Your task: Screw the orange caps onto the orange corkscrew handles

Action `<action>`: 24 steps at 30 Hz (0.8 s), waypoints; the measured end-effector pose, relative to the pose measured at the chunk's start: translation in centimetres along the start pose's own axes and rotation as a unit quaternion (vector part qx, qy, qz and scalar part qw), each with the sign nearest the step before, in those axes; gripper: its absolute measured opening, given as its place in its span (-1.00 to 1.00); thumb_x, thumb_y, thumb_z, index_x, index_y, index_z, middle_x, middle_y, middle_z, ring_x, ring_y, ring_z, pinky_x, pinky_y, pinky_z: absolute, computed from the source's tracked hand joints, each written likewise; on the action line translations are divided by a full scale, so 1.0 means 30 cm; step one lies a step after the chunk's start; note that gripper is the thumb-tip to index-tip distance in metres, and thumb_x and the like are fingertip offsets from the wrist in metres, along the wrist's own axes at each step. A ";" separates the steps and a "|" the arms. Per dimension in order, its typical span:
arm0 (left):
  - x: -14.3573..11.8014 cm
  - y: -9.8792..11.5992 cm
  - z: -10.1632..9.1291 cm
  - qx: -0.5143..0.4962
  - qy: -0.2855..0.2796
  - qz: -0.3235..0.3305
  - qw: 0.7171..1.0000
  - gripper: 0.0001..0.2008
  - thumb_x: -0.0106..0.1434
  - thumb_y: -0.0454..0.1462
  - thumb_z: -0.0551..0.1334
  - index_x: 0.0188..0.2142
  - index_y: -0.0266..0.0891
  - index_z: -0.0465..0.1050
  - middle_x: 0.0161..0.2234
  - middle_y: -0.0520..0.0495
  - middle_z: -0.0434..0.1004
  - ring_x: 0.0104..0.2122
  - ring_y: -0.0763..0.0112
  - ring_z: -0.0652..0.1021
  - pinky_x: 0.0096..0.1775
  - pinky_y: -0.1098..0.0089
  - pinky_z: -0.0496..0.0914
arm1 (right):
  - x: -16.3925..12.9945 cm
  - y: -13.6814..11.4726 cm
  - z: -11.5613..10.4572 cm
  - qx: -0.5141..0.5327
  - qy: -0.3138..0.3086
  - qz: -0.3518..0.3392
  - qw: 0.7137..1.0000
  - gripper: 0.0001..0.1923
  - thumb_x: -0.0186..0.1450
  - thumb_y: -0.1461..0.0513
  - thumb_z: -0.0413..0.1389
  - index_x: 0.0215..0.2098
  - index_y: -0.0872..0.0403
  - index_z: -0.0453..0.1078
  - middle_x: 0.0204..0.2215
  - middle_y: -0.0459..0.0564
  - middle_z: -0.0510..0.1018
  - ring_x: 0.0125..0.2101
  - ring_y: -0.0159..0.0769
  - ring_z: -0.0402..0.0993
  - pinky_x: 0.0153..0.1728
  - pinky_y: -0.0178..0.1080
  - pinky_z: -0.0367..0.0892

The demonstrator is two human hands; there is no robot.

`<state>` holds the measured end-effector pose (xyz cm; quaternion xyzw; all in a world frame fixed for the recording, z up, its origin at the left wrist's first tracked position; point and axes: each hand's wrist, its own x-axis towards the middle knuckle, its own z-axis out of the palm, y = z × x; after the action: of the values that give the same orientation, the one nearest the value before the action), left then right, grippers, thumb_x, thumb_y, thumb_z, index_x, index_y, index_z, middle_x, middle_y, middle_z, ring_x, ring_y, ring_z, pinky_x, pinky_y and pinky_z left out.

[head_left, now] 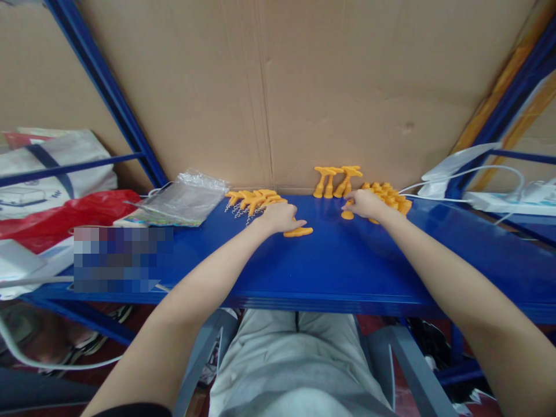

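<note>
Item one — left hand [281, 217], centre of the frame, lying palm down on the blue desk [330, 260], fingers together over a flat orange plastic piece [298, 232] that pokes out at its right; I judge it is pinned there to keep it from sliding.

Item two — right hand [366, 203], right of centre, fingers curled around a small orange piece [347, 215] at the edge of a heap of orange pieces [390, 196].

Also listed: orange pieces with metal rings [251, 200] left of centre, four upright orange pieces [336, 179] against the cardboard [269, 87], clear plastic bag [185, 200] further left.
</note>
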<state>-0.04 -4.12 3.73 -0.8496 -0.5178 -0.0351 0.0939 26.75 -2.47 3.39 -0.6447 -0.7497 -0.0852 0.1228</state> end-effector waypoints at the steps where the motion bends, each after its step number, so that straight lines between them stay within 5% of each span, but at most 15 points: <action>1: 0.000 0.003 0.002 -0.003 -0.001 0.004 1.000 -0.53 0.31 0.06 0.19 -0.13 -0.27 0.62 -0.15 -0.23 0.67 -0.11 0.06 0.63 -0.11 0.28 0.45 | 0.003 0.001 0.005 0.008 0.003 -0.001 1.000 -0.65 0.30 0.22 0.23 0.02 0.15 0.60 -0.11 0.17 0.69 -0.08 -0.04 0.63 -0.04 -0.18 0.47; 9: 0.016 -0.026 0.032 -0.045 0.027 0.081 0.995 -0.66 0.33 -0.09 0.20 -0.05 -0.18 0.61 -0.13 -0.13 0.65 -0.14 0.22 0.61 -0.16 0.37 0.41 | 0.020 -0.005 0.038 0.073 0.018 -0.017 0.997 -0.53 0.24 0.23 0.27 0.11 0.15 0.53 -0.05 0.17 0.66 -0.10 -0.04 0.64 -0.06 -0.17 0.48; 13: 0.005 -0.018 0.012 -0.015 0.043 0.062 0.997 -0.57 0.36 0.00 0.14 -0.10 -0.24 0.62 -0.15 -0.19 0.65 -0.15 0.16 0.62 -0.15 0.33 0.41 | 0.018 -0.015 0.039 0.093 0.004 -0.006 0.996 -0.48 0.22 0.24 0.29 0.15 0.21 0.47 -0.04 0.20 0.65 -0.15 -0.09 0.64 -0.12 -0.21 0.48; 18: -0.022 0.011 -0.042 0.009 -0.035 0.021 0.999 -0.49 0.30 0.11 0.15 -0.27 -0.26 0.65 -0.23 -0.23 0.67 -0.19 0.09 0.63 -0.19 0.31 0.41 | 0.008 -0.037 0.039 0.072 -0.054 0.027 0.996 -0.66 0.22 0.18 0.31 -0.09 0.19 0.50 -0.24 0.12 0.66 -0.28 -0.15 0.61 -0.28 -0.26 0.42; 21: -0.028 0.016 -0.057 0.011 -0.109 -0.002 0.994 -0.64 0.22 -0.01 0.26 -0.27 -0.25 0.64 -0.26 -0.22 0.68 -0.21 0.09 0.63 -0.24 0.33 0.40 | 0.004 -0.053 0.047 0.069 -0.058 0.047 0.995 -0.72 0.22 0.18 0.31 -0.15 0.15 0.46 -0.32 0.05 0.64 -0.35 -0.21 0.57 -0.35 -0.29 0.37; 24: -0.020 0.009 -0.050 -0.004 -0.118 -0.008 0.993 -0.74 0.19 -0.13 0.26 -0.24 -0.21 0.62 -0.25 -0.15 0.68 -0.22 0.15 0.63 -0.27 0.35 0.39 | 0.003 -0.057 0.057 0.064 -0.037 0.044 0.996 -0.72 0.20 0.22 0.30 -0.15 0.11 0.43 -0.32 0.01 0.63 -0.35 -0.22 0.56 -0.36 -0.30 0.35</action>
<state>-0.03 -5.07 5.07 -0.8438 -0.5321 0.0629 0.0286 24.92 -2.17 1.84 -0.6703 -0.7288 -0.0082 0.1398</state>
